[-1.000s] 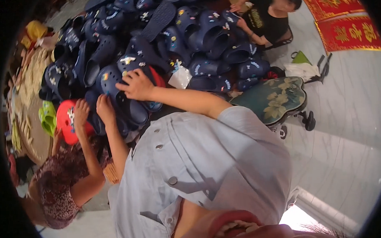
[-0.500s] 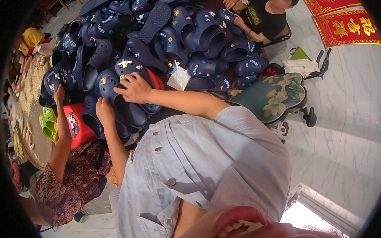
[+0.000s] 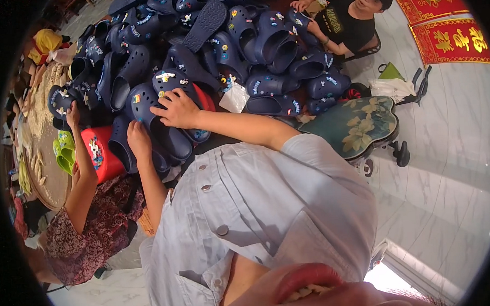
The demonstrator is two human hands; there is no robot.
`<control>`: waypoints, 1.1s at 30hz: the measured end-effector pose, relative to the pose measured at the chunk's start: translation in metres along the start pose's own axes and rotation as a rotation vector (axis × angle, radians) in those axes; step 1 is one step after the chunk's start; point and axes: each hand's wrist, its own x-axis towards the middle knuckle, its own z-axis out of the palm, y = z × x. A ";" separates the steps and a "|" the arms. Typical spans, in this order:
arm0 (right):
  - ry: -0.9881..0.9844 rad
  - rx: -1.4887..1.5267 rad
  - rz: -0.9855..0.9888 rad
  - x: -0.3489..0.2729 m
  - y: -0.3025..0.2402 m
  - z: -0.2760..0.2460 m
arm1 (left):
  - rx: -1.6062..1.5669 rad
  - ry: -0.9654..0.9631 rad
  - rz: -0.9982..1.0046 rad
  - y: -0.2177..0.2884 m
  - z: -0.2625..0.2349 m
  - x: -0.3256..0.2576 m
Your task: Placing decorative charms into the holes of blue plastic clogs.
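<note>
A navy clog [image 3: 142,102] with a rainbow charm on its toe lies in front of me, toe pointing away. My left hand [image 3: 139,139] has its fingers closed at the clog's near left side. Across its right side lies my right hand [image 3: 178,108], fingers curled onto the upper; the fingertips are partly hidden. Just beyond that hand is another navy clog [image 3: 172,82], with a white cartoon charm. Part of a red container [image 3: 204,98] shows beside it. A clear plastic bag [image 3: 235,98] lies to the right.
A big pile of navy clogs [image 3: 139,65] covers the table. At left, a co-worker's hand [image 3: 72,115] holds a clog near a red tub [image 3: 107,158] and green clogs [image 3: 65,151]. Another person [image 3: 343,20] sits far right. A flowered stool [image 3: 357,125] stands at my right.
The whole view has shifted slightly. My hands stay on the same clog with little movement. At left, the co-worker's clog has tilted and moved a little outward.
</note>
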 end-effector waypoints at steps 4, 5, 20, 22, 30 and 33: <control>-0.034 0.201 -0.015 0.004 0.003 -0.009 | 0.040 -0.048 -0.052 -0.005 -0.008 -0.012; 0.009 0.284 -0.017 0.004 0.007 -0.014 | 0.011 -0.053 -0.072 -0.003 -0.009 -0.013; 0.841 -0.539 0.432 -0.033 0.156 -0.240 | -0.106 0.052 -0.164 -0.009 -0.006 -0.010; 0.844 -0.506 0.411 -0.037 0.146 -0.233 | -0.132 0.075 -0.176 -0.002 -0.003 -0.004; 0.351 0.037 0.298 -0.031 0.093 -0.107 | -0.250 0.140 -0.127 0.034 0.013 0.026; 0.068 0.233 0.033 -0.025 0.061 -0.069 | -0.050 0.060 -0.067 0.040 0.023 0.018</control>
